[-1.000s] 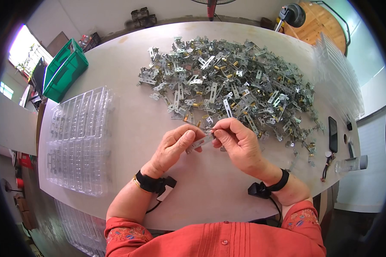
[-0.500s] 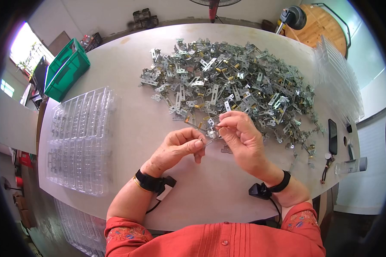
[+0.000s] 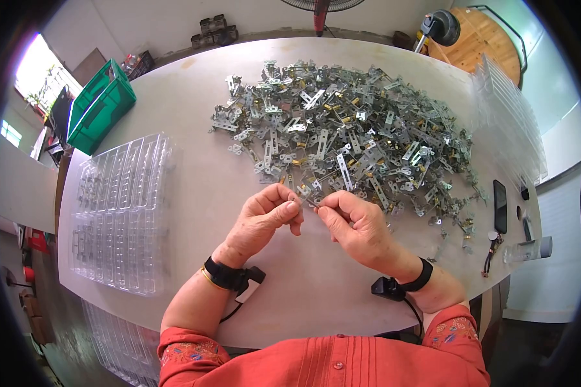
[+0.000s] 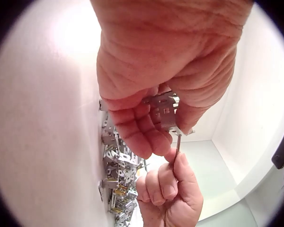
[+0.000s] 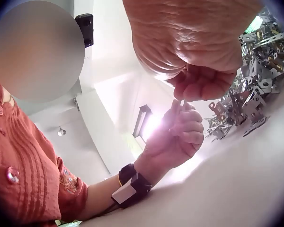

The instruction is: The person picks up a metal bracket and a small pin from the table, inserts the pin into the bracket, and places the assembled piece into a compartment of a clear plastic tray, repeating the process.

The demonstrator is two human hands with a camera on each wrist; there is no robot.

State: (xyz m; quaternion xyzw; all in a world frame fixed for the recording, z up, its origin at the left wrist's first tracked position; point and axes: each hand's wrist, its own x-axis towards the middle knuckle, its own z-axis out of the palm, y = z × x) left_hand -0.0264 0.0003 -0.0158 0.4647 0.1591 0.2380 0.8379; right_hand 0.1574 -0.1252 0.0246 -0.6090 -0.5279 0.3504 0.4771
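Note:
My left hand [image 3: 263, 218] holds a small bent metal bracket [image 4: 167, 116] with square holes, gripped between thumb and fingers in the left wrist view. Part of the bracket is hidden in the palm. Opposite it, my right hand [image 3: 360, 230] pinches a thin metal rod [image 4: 177, 150] between thumb and forefinger. The rod's far end meets the bracket's lower edge by the left thumb. Both hands are close together just in front of a large pile of metal brackets [image 3: 342, 129], some with brass-coloured parts.
Clear plastic trays [image 3: 119, 216] lie on the left of the white table [image 3: 290, 284], and more trays [image 3: 510, 116] stand at the right. A green crate [image 3: 102, 106] is at the back left. A phone [image 3: 500, 206] and a bottle [image 3: 528, 250] lie near the right edge.
The right hand rose toward the pile, then came back down and nearer me. The flat metal strip seen between the hands earlier is no longer visible there; a thin rod now spans them.

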